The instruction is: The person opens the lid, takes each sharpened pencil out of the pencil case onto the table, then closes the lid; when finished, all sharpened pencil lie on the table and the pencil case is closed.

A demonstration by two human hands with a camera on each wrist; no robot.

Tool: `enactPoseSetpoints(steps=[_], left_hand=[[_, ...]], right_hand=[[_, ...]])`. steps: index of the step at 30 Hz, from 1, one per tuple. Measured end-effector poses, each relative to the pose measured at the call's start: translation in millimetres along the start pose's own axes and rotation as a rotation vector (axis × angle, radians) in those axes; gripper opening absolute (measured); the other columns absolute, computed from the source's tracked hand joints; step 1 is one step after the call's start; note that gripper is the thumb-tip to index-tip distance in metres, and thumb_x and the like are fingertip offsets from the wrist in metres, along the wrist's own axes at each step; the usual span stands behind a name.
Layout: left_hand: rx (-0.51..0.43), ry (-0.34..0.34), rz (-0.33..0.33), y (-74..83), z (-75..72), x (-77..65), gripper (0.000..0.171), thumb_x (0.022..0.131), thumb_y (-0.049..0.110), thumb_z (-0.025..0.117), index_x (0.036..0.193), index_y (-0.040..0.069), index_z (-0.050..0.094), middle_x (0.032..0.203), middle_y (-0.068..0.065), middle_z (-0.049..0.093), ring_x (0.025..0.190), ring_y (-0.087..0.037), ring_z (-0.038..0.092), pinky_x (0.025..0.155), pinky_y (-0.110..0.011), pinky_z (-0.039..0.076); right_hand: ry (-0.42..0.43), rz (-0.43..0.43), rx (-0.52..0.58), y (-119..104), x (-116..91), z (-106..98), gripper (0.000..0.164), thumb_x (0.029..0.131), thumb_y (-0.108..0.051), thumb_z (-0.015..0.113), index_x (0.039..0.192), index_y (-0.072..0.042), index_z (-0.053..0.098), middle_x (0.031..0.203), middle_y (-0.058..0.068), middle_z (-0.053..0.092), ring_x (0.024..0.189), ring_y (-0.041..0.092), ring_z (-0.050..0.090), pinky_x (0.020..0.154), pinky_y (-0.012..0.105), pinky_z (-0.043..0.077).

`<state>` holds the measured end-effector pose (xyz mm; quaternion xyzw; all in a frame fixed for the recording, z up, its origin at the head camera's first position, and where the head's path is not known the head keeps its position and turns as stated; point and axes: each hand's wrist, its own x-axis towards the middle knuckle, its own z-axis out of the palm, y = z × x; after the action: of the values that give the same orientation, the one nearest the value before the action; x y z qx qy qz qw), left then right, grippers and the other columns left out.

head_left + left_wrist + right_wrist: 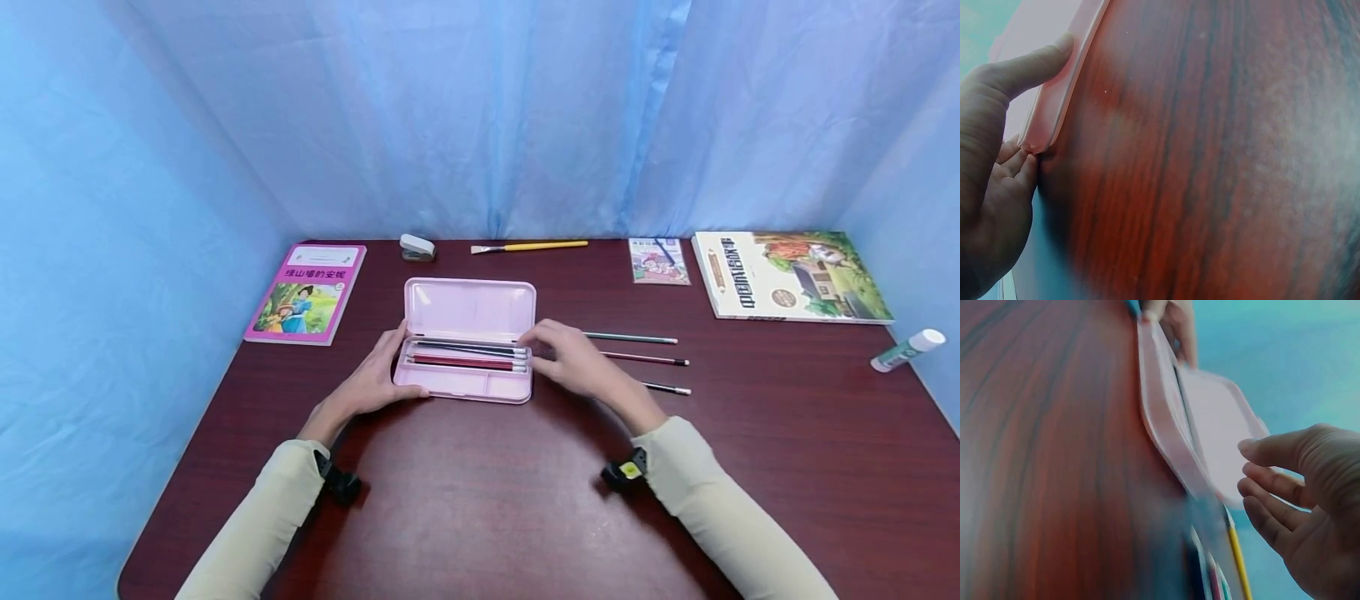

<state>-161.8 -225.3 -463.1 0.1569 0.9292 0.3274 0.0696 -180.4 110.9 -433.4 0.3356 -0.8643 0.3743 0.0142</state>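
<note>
An open pink pencil case [450, 383] lies on the table, its lid [471, 308] raised at the back. Red pencils [465, 362] and dark pencils [472, 346] lie side by side in its rear compartment. My left hand [375, 375] holds the case's left end, thumb on the front rim and the other fingers around the side, as the left wrist view also shows. At the right end hovers my right hand [568, 357], its fingers slightly bent. Nothing shows between that thumb and fingers in the right wrist view.
Right of the case lie a green pencil [633, 337], a dark red pencil [648, 358] and a black pencil [669, 388]. Along the back are a pink book [303, 296], stapler [416, 247], yellow paintbrush [546, 246], small booklet [658, 262] and large book [795, 279]; a glue stick [906, 350] lies far right.
</note>
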Motion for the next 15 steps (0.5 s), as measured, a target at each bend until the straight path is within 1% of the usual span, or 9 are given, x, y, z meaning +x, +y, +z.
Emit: enactPoseSetpoints(steps=[2,4,7,11,15], left_hand=[[0.000,0.003,0.006,0.0,-0.4,-0.1,0.115,0.065,0.052,0.077,0.149,0.022,0.004,0.141,-0.005,0.027,0.127,-0.019,0.029,0.106,-0.043,0.026],[-0.003,0.005,0.013,0.3,-0.8,0.0,0.115,0.065,0.051,0.078,0.150,0.020,0.005,0.141,-0.006,0.028,0.127,-0.019,0.029,0.105,-0.043,0.026],[-0.006,0.009,0.026,1.3,-0.8,0.5,0.116,0.065,0.050,0.078,0.150,0.018,0.006,0.140,-0.006,0.029,0.127,-0.019,0.029,0.106,-0.043,0.026],[-0.002,0.012,0.028,1.2,-0.5,0.5,0.116,0.065,0.050,0.078,0.150,0.018,0.006,0.141,-0.007,0.028,0.128,-0.020,0.029,0.105,-0.043,0.026],[-0.006,0.011,0.013,0.6,-0.2,-0.2,0.116,0.065,0.051,0.078,0.150,0.020,0.005,0.142,-0.007,0.027,0.128,-0.020,0.029,0.105,-0.044,0.026]], right_hand=[[-0.048,-0.012,0.019,-5,10,12,0.023,0.079,-0.003,0.069,0.102,-0.003,0.065,0.097,0.009,0.062,0.088,0.022,0.057,0.079,0.036,0.045],[-0.097,-0.017,0.009,-8,17,23,0.023,0.080,-0.004,0.068,0.103,-0.003,0.064,0.097,0.009,0.062,0.090,0.020,0.057,0.082,0.035,0.045],[-0.152,-0.013,-0.024,-13,23,32,0.022,0.082,-0.004,0.066,0.104,-0.002,0.063,0.097,0.010,0.063,0.092,0.020,0.058,0.084,0.034,0.045],[-0.175,0.009,-0.081,-18,29,36,0.019,0.083,-0.002,0.062,0.102,-0.002,0.063,0.094,0.008,0.064,0.089,0.019,0.059,0.082,0.033,0.046],[-0.191,0.037,-0.143,-21,33,39,0.019,0.085,0.000,0.058,0.102,-0.002,0.065,0.093,0.007,0.065,0.088,0.019,0.060,0.082,0.034,0.046]])
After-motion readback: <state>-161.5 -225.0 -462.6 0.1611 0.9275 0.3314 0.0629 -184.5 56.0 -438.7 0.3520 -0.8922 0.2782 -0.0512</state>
